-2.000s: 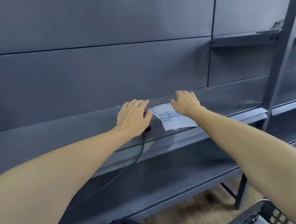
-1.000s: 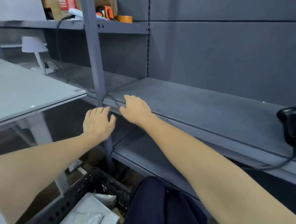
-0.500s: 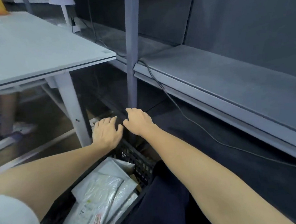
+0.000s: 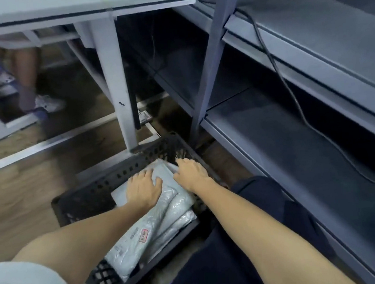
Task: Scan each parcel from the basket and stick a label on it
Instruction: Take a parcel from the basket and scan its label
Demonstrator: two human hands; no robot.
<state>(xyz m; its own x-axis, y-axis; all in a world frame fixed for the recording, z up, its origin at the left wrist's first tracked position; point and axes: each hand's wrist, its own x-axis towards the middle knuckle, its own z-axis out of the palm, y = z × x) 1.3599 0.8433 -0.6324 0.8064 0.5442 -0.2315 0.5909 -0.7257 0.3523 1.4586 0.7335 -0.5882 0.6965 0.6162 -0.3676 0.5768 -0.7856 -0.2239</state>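
Observation:
A black perforated plastic basket (image 4: 107,179) stands on the floor by my knee, holding several grey plastic mailer parcels (image 4: 142,233). My left hand (image 4: 143,188) lies flat on the top parcel (image 4: 161,167) with its fingers spread. My right hand (image 4: 190,172) reaches to the far right edge of that same parcel, fingers straight and pointing away from me; whether it grips the edge is hidden. The scanner and the label sheet are out of view.
A grey metal shelf unit (image 4: 305,116) runs along the right, with a black cable (image 4: 288,81) trailing over its edge. A white table leg (image 4: 117,91) rises just behind the basket. Another person's leg and shoe (image 4: 40,96) show under the table.
My view has swung from the shelf down to the floor. Both hands left the scanner and label sheet, travelled left and down, and now rest on the top parcel in the basket.

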